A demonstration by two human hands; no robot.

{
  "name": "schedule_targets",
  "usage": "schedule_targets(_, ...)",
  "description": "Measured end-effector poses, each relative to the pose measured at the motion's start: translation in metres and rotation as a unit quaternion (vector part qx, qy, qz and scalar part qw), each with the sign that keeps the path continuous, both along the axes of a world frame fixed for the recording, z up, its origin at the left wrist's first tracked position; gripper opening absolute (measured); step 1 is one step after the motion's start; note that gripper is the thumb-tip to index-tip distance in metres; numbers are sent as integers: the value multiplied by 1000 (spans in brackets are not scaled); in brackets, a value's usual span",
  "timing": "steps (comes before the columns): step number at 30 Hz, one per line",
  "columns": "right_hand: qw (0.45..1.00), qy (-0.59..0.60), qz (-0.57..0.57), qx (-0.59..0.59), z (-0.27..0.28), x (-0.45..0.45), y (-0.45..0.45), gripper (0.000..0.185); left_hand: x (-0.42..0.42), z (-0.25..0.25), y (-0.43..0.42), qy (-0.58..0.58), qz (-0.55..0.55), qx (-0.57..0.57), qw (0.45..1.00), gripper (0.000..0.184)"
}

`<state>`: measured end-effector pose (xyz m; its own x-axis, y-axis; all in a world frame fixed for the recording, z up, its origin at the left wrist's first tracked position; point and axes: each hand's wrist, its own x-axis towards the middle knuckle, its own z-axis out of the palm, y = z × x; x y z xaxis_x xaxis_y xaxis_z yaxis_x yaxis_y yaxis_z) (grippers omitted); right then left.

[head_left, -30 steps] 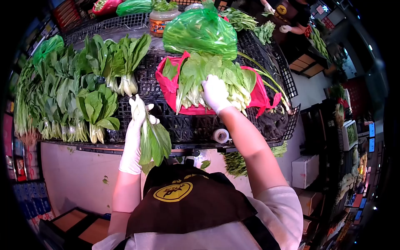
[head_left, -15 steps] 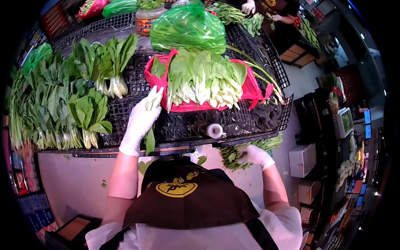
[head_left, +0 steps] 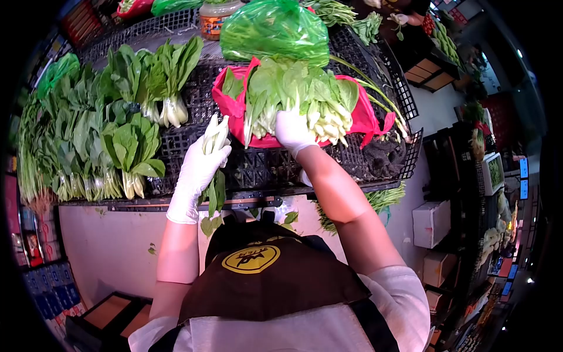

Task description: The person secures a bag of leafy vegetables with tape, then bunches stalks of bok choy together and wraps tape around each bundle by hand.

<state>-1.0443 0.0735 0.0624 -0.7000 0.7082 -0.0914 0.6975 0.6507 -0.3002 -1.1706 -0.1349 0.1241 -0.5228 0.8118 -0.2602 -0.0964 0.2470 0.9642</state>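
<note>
Wrapped around a small bunch of leafy greens (head_left: 215, 134) is my gloved left hand (head_left: 198, 164); the pale stem ends point up and the leaves hang below. My gloved right hand (head_left: 292, 132) is closed on stems at the front of a pile of loose leafy greens (head_left: 328, 94), its fingertips partly hidden. This pile lies on an opened pink plastic bag (head_left: 368, 114). Both hands are over the front of the black crate stand (head_left: 249, 170).
Bundled greens (head_left: 132, 146) stand in rows at the left. Behind the pile are a filled green plastic bag (head_left: 272, 32) and a plastic jar (head_left: 214, 20). More greens (head_left: 387, 198) hang below the front edge at right. Another person's gloved hand (head_left: 400, 19) is at the far right.
My right hand has come up from the greens below the front edge to the pile on the pink bag. My left hand still holds its bunch. The view has shifted slightly.
</note>
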Motion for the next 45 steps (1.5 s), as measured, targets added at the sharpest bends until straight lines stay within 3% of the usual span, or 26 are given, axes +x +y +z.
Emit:
schedule_targets(2, 996, 80, -21, 27, -17, 7, 3, 18, -3, -3, -8, -3, -1, -1, 1000, 21)
schedule_targets(5, 962, 238, 61, 117, -16, 41, -7, 16, -4, -5, -10, 0, -9, 1, 1000, 21)
schedule_targets(6, 934, 232, 168, 211, -11, 62, -8, 17, -4, -4, -9, 3, -13, 2, 1000, 21)
schedule_targets(7, 976, 214, 19, -45, 14, 76, -27, 18, -4, -4, -7, 4, -14, 7, 1000, 21)
schedule_targets(8, 963, 175, -59, -196, 47, 91, -42, 21, -4, -4, -6, 6, -16, 10, 1000, 22)
schedule_targets(10, 871, 274, -127, -388, 61, 138, -59, 22, -3, -4, -2, 0, -15, 15, 1000, 25)
schedule_targets(11, 858, 276, -123, -415, 61, 165, -64, 23, -5, -5, 0, 2, -18, 15, 1000, 25)
schedule_targets(14, 846, 168, -187, -469, 58, 239, -81, 24, -7, -7, 4, -13, -10, 34, 999, 26)
schedule_targets(17, 809, 122, -263, -511, 5, 311, -93, 19, -13, -5, 7, 4, -8, 38, 999, 25)
schedule_targets(20, 831, 4, -376, -411, -53, 354, -107, 25, -26, -12, 12, 1, -11, 57, 998, 29)
schedule_targets(23, 922, -38, -294, -251, -194, 443, -124, 34, -39, -14, 17, 37, -11, 52, 998, 33)
schedule_targets(25, 860, -158, -343, -344, -184, 431, -122, 43, -44, -6, 21, 72, -5, 50, 996, 35)
schedule_targets(26, 848, -169, -328, -381, -180, 429, -119, 37, -43, 3, 24, 44, -11, 63, 997, 47)
schedule_targets(29, 850, -191, -387, -303, -83, 347, -107, 34, -47, 29, 35, 44, -121, 41, 991, 61)
schedule_targets(30, 915, -174, -329, -158, -109, 360, -102, 33, -52, 24, 40, 44, -166, 54, 984, 60)
schedule_targets(31, 920, -193, -289, -180, -67, 331, -96, 32, -59, 15, 47, 44, -211, 67, 974, 59)
schedule_targets(32, 941, 43, -216, -258, -75, 336, -94, 36, -65, 2, 58, 112, -267, 79, 954, 57)
schedule_targets(34, 939, 145, -138, -281, -15, 272, -91, 48, -79, -23, 80, 245, -359, 121, 892, 56)
schedule_targets(37, 975, 201, 44, -87, 30, 184, -81, 24, -77, -32, 101, 522, -375, 27, 766, 56)
schedule_targets(38, 968, 223, 98, -62, 41, 153, -77, 22, -80, -39, 104, 479, -384, 26, 789, 59)
schedule_targets(39, 941, 276, 195, 29, 33, 123, -70, 22, -72, -20, 97, 357, -370, 12, 858, 60)
schedule_targets(41, 916, 282, 278, 69, 32, 70, -64, 26, -84, -44, 86, 261, -272, 105, 921, 61)
schedule_targets(42, 921, 224, 303, 99, 38, 47, -67, 32, -84, -32, 74, 212, -238, 69, 945, 59)
schedule_targets(43, 906, 196, 316, 203, 33, 29, -69, 33, -83, -20, 60, 163, -203, 32, 965, 57)
schedule_targets(44, 892, 193, 325, 249, 20, 12, -64, 31, -91, -25, 49, 76, -178, 16, 981, 55)
schedule_targets(45, 876, 190, 332, 295, 2, 0, -57, 30, -100, -34, 40, 72, -172, 13, 982, 56)
